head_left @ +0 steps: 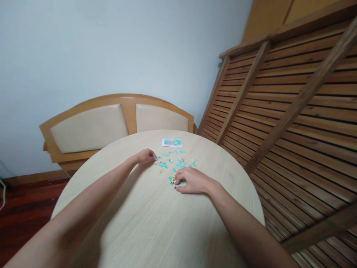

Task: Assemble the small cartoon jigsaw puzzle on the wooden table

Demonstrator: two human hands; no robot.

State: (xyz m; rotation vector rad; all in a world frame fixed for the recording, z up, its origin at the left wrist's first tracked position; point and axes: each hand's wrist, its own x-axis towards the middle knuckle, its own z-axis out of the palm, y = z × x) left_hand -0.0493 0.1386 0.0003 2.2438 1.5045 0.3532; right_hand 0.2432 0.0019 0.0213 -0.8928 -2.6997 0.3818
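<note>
Small jigsaw puzzle pieces [181, 164], mostly turquoise with some pink and yellow, lie scattered on a round pale wooden table [145, 223]. At the left edge of the scatter, my left hand [145, 156] has its fingertips pinched together on a turquoise puzzle piece [156, 159]. Nearer to me, my right hand [193, 180] curves its thumb and fingers round a small cluster of puzzle pieces [172, 181] with yellow in it, lying on the tabletop. The right fingers and palm hide part of that cluster.
A picture card [172, 143] with pink and yellow figures on turquoise lies beyond the pieces. Behind the table stands a padded wooden headboard [129, 111] against a pale wall. A slatted wooden panel [264, 96] leans along the right side.
</note>
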